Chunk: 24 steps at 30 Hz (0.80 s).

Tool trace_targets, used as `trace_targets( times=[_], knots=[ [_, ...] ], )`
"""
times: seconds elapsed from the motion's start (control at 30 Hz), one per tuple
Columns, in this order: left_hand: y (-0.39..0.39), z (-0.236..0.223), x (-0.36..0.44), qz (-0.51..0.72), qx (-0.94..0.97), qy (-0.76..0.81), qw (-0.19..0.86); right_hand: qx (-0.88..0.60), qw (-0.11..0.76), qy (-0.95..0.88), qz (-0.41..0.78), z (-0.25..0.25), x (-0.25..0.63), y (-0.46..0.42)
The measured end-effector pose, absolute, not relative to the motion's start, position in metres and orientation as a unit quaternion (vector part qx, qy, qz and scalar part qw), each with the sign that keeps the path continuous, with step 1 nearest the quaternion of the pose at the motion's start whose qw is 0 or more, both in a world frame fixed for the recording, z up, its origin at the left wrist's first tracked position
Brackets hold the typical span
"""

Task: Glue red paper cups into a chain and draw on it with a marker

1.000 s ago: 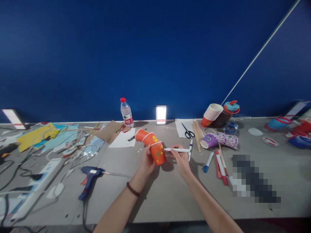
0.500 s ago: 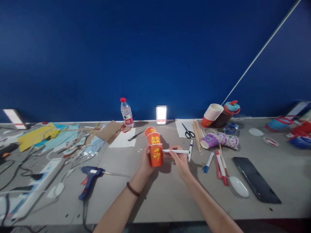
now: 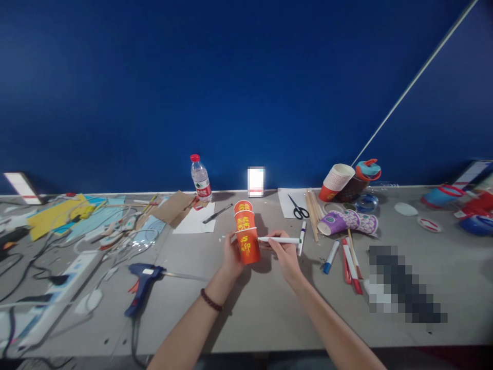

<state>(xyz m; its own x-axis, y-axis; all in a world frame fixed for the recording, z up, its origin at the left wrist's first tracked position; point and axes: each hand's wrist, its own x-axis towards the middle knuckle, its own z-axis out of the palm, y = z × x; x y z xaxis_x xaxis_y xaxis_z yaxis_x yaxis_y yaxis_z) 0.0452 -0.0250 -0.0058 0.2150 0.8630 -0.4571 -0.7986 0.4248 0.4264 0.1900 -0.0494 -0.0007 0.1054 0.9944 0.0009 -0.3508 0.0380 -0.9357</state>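
My left hand point(image 3: 233, 253) is wrapped round the near end of several orange paper cups point(image 3: 249, 247), joined in a row and printed with yellow characters. The row points away from me and leans slightly left. In my right hand point(image 3: 284, 253) is a white marker pen point(image 3: 280, 240), lying level with its tip at the right side of the nearest cup. Whether the tip touches the cup I cannot tell. Just beyond my right fingers rests another white marker with a purple end point(image 3: 302, 237).
A blue glue gun point(image 3: 144, 288) lies on the left, near a power strip point(image 3: 63, 295) and tangled cables. Scissors point(image 3: 299, 206), wooden sticks point(image 3: 314, 216), purple paper cups point(image 3: 346, 222) and a blue-capped marker point(image 3: 331, 258) lie to the right. A water bottle point(image 3: 201, 180) stands at the back.
The row of cups has turned a little in my left hand, its far end shifting slightly right. My right hand and the marker pen have stayed nearly still.
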Motion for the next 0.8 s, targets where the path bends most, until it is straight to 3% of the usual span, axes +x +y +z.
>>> trace_targets(
  times=[0.8],
  knots=[
    [-0.025, -0.001, 0.044, 0.525, 0.057, 0.321, 0.786, -0.433, 0.591, -0.436, 0.523, -0.005, 0.188, -0.05]
  ],
)
